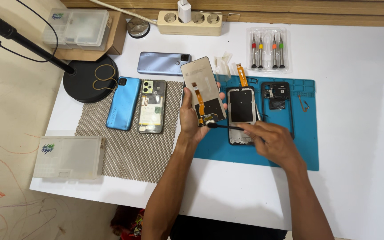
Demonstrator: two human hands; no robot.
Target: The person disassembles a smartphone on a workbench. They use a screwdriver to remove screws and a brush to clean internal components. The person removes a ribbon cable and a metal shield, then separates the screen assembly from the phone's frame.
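R hand [275, 143] w/ brush [226, 127], L hand [191, 119] w/ screen [203, 90]

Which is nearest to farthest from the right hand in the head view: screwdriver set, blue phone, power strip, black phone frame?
From the right hand:
1. Black phone frame, just above it on the blue mat.
2. Screwdriver set, top right, behind the mat.
3. Power strip, back edge.
4. Blue phone, far left on the mesh mat.

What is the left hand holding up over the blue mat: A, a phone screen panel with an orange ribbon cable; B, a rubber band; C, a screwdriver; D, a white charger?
A: the left hand grips a phone screen panel, back side up, while the right hand points a thin black tool at its lower end.
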